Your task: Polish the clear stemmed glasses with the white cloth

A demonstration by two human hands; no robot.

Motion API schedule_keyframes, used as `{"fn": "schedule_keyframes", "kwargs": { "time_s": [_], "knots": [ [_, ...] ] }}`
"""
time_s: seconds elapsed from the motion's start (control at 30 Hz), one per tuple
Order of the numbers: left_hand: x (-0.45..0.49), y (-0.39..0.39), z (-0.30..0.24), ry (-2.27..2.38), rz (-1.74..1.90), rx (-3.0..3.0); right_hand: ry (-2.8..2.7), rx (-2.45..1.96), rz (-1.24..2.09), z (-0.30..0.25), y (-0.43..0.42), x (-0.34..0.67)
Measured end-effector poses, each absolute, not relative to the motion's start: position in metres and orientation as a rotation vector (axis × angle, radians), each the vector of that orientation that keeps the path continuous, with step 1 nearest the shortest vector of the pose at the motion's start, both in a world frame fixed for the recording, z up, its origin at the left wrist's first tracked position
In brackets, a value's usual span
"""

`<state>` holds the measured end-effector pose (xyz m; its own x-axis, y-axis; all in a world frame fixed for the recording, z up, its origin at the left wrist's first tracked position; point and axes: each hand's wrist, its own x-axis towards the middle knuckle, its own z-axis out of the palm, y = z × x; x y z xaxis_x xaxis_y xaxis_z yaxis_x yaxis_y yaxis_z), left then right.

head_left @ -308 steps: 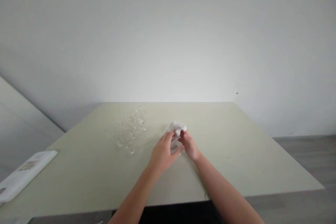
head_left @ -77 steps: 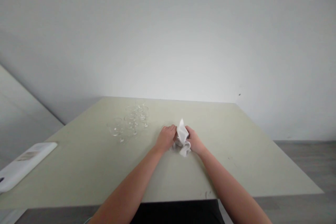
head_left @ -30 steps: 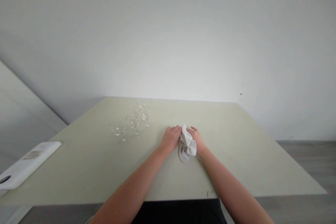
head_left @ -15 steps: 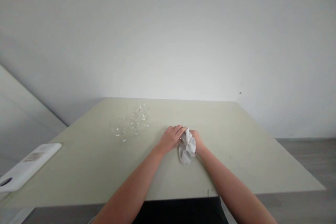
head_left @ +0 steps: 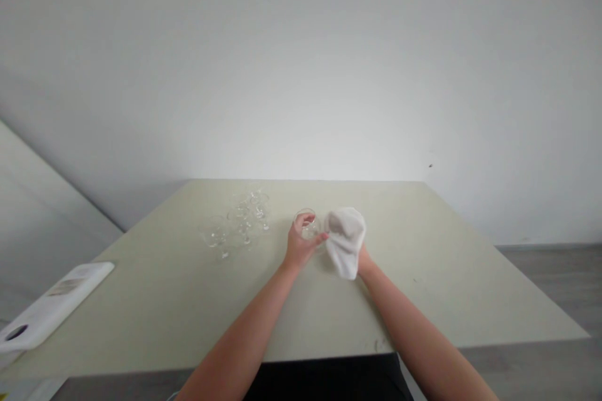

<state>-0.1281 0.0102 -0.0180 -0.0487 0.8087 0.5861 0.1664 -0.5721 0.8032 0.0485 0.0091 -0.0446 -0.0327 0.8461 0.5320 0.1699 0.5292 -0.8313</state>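
A clear stemmed glass is in my left hand, its fingers and thumb curved round the bowl. Just right of the glass hangs a white cloth, spread loosely over the front of my right hand. Most of the right hand's fingers are hidden behind the cloth, which they hold up. The cloth's left edge is close to the left thumb and the glass; whether they touch I cannot tell.
Several clear stemmed glasses stand grouped on the pale table, left of my hands. A white cutting board with an oval handle hole and a label lies at the table's left edge. Behind the table rises a plain wall.
My hands have drawn apart. The cloth, bunched between them before, now hangs open from my right hand, further right, and more of the glass shows in my left hand.
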Motion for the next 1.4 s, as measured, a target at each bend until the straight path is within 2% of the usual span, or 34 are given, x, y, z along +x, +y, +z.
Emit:
{"fn": "schedule_keyframes", "kwargs": {
  "time_s": [0.1,0.3,0.5,0.57,0.7,0.77,0.9,1.13,1.2,1.3,1.33,1.4],
  "knots": [
    [-0.123,0.009,-0.022,0.848,1.562,1.716,-1.944,-0.823,0.703,-0.039,-0.002,0.022],
    [-0.125,0.013,-0.022,0.901,1.618,1.354,-1.896,-1.227,0.562,-0.037,-0.003,0.023],
    [-0.134,0.005,-0.006,0.472,1.280,1.057,-1.888,-0.787,1.262,-0.035,-0.002,0.039],
    [-0.134,0.004,-0.006,0.423,1.234,1.054,-1.901,-0.845,1.171,-0.035,-0.003,0.036],
    [-0.129,0.008,-0.012,0.733,1.400,1.102,-1.839,-1.032,0.867,-0.036,-0.005,0.028],
    [-0.129,0.008,-0.014,0.787,1.451,1.069,-1.823,-0.971,1.013,-0.036,-0.007,0.028],
    [-0.131,0.006,-0.012,0.531,1.312,1.006,-1.802,-0.801,1.383,-0.038,-0.008,0.032],
    [-0.129,0.012,-0.015,0.902,1.434,1.093,-1.716,-1.036,0.922,-0.036,0.000,0.031],
    [-0.130,0.010,-0.015,0.760,1.383,1.047,-1.718,-0.999,1.054,-0.032,-0.004,0.031],
    [-0.131,0.006,-0.012,0.554,1.304,1.046,-1.670,-0.849,1.439,-0.027,-0.010,0.032],
    [-0.131,0.005,-0.012,0.549,1.308,1.068,-1.678,-0.832,1.445,-0.026,-0.011,0.032],
    [-0.130,0.006,-0.012,0.662,1.362,1.133,-1.755,-0.895,1.228,-0.026,-0.011,0.031]
  ]
}}
